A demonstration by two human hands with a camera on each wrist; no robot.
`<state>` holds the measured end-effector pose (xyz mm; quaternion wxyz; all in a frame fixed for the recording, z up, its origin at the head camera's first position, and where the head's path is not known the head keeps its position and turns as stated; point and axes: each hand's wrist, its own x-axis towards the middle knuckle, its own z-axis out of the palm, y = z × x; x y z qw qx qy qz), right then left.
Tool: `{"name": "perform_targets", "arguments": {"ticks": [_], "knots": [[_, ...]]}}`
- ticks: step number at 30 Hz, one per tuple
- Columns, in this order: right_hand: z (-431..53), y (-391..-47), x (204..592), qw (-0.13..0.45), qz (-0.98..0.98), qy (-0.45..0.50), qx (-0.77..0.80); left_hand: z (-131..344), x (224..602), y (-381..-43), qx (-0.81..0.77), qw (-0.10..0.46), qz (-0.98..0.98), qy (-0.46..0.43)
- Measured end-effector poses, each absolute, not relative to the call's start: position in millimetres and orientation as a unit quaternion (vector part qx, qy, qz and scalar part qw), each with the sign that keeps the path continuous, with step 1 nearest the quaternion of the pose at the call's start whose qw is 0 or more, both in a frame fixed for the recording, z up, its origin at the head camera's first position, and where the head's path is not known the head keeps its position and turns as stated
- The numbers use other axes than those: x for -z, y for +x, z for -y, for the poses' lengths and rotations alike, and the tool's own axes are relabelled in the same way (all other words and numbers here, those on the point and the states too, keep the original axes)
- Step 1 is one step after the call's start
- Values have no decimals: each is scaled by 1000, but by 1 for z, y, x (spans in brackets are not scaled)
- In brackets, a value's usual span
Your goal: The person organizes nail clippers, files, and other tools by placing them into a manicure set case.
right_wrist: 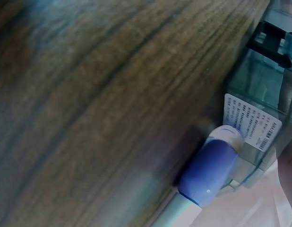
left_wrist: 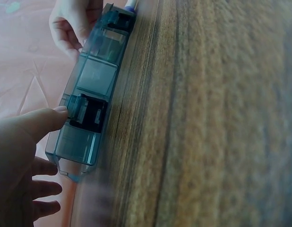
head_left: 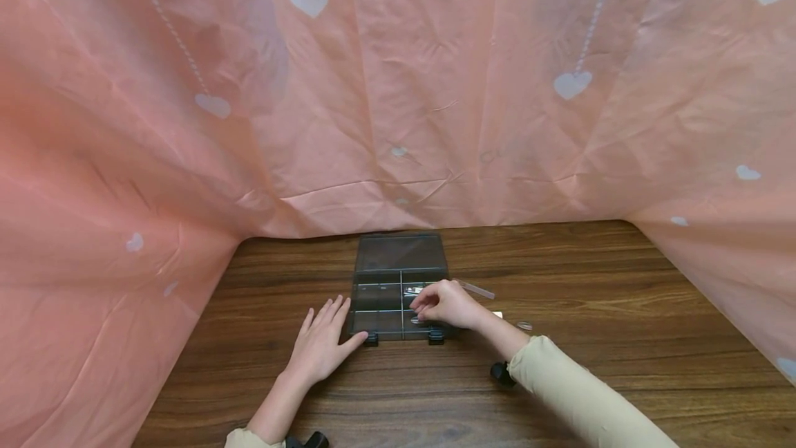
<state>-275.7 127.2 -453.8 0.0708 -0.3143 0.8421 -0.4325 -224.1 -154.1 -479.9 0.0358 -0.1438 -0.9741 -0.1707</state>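
Note:
A dark see-through compartment box stands on the table with its lid laid back. My left hand rests at its left side, fingers spread; in the left wrist view the thumb touches the front rim by a black latch. My right hand reaches over the right-hand compartments, fingers curled in toward the thumb. At its fingertips, low in the front right compartment, a small shiny piece shows, pinched and partly covered. Small silver metal pieces lie in the compartment behind.
A clear strip lies right of the box, and a small clear oval piece lies by the right forearm. A white stick with a purple end lies against the box's labelled side. Pink heart-patterned cloth hangs around the wooden table.

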Motion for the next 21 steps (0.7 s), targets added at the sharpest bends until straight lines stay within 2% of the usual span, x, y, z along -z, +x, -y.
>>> {"name": "perform_targets", "arguments": {"ticks": [21], "knots": [[-123,-276,459,43,-846,-344,405,154,480,-224,170,35,975,-141]]}}
